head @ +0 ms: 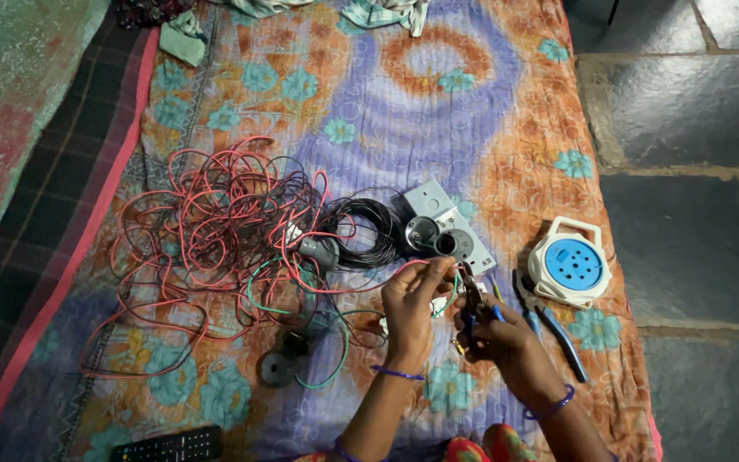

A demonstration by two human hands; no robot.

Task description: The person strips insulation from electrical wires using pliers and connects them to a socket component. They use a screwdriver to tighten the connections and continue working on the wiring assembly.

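Note:
My left hand [410, 301] pinches the end of a red wire [361, 287] that runs off to a big tangle of red wire [215, 222] on the cloth. Blue-handled pliers [473, 301] are gripped in my right hand [498, 335], and their jaws meet the wire just right of my left fingers. A grey switch board [446, 224] with a round black holder lies just beyond both hands. A coil of black wire [365, 229] sits next to it.
A white and blue round extension reel [570, 261] lies at the right. A blue-handled tool [566, 342] rests beside my right wrist. Green wire [301, 299], a black round part [275, 368] and a black remote [168, 445] lie at the lower left. Stone floor [694, 171] borders the patterned cloth [472, 103].

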